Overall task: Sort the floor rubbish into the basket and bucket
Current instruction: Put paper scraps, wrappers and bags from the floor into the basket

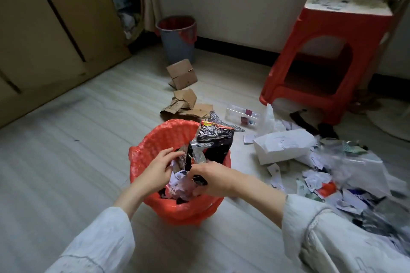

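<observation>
I see my left hand's fingers [172,154] curled onto a crinkled black and silver foil wrapper [213,139] while my right hand [210,178] pinches its lower end, both over the round basket lined with a red plastic bag [155,139], already holding crumpled paper. Torn paper and plastic scraps [321,173] lie on the pale floor [66,139] just right of it, flattened brown cardboard pieces [184,104] beyond, and the grey bucket with a red liner [177,37] stands well apart by the wall, left of a red plastic stool [321,62]

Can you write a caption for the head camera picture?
Both hands push a shiny black wrapper into the red-lined basket.
</observation>
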Tool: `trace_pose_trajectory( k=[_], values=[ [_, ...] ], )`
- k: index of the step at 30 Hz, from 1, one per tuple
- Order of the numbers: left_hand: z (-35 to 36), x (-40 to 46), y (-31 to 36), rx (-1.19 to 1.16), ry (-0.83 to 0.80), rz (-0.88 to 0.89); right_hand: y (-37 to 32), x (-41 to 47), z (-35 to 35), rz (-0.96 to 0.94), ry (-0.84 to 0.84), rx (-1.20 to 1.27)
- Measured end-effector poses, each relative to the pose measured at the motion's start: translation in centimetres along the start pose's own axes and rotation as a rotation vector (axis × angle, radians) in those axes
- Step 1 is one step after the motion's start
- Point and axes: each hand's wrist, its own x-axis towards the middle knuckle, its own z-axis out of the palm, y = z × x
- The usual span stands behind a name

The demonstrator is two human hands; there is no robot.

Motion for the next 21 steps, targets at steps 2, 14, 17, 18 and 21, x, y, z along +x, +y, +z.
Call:
trace_pose_trajectory(
  k=[2,14,17,18,21],
  values=[
    [0.6,0.1,-0.1,-0.006,0.101,-0.010,0.2,-0.1,0.7,-0.003,0.012,0.028],
    [3.7,6.4,4.2,-0.331,0.070,-0.147,4.9,-2.7,0.4,0.387,0.573,-0.010],
    [5.0,7.0,5.3,-0.438,0.222,-0.190,6.0,-3.1,0.5,0.431,0.443,-0.001],
    [5.3,7.1,5.3,-0.455,0.266,-0.185,6.2,-3.1,0.7,0.431,0.398,0.022],
    [5.7,7.2,4.6,-0.425,0.210,-0.216,6.2,-3.0,1.5,0.405,0.286,0.090]
  ],
)
